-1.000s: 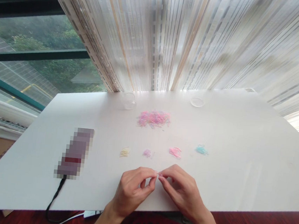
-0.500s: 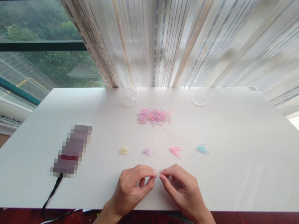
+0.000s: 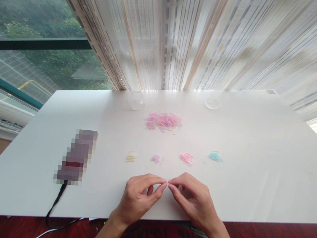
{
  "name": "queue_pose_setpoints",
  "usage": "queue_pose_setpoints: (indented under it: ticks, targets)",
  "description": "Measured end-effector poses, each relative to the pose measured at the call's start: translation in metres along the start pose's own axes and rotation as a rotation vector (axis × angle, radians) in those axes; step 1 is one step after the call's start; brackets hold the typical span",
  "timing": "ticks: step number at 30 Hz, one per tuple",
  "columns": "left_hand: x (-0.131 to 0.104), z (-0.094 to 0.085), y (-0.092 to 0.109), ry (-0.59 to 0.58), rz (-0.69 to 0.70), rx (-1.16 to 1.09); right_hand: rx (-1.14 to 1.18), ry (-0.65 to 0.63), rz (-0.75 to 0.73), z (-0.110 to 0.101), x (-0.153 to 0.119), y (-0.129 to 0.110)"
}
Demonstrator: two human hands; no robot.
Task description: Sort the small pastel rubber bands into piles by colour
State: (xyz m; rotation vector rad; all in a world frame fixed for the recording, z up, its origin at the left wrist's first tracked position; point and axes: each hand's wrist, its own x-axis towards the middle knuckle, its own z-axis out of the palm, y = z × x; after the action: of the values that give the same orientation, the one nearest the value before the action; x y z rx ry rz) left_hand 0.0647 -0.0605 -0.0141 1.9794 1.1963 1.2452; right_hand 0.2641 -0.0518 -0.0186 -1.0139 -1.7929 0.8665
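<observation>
My left hand [image 3: 141,194] and my right hand [image 3: 195,199] meet fingertip to fingertip near the table's front edge. Each pinches thumb against forefinger; whatever lies between the tips is too small to make out. Beyond them sit small piles of thin bands: yellow [image 3: 131,156], purple [image 3: 156,158], pink [image 3: 186,158] and turquoise [image 3: 215,156]. Farther back lies a larger mixed, mostly pink pile [image 3: 164,121].
On the white table [image 3: 257,143], a clear tub [image 3: 136,100] stands at the back, with a clear round lid [image 3: 212,104] to its right. A blurred-out device [image 3: 76,156] with a black cable [image 3: 56,201] lies at the left.
The view has shifted slightly, so the table items appear a little higher. My hands stay pinched together, their fingertips about as close as before.
</observation>
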Motion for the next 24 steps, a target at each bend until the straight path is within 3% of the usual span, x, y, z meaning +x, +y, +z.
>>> queue_pose_setpoints:
  ticks: [18, 24]
  targets:
    - [0.0038, -0.0021, 0.0030, 0.014, 0.001, -0.006, 0.041, -0.029, 0.120, -0.0051, 0.0004, -0.0019]
    - [0.0015, -0.0011, -0.0005, 0.029, 0.004, 0.138, -0.002, -0.005, 0.122, -0.0031, 0.0016, -0.0025]
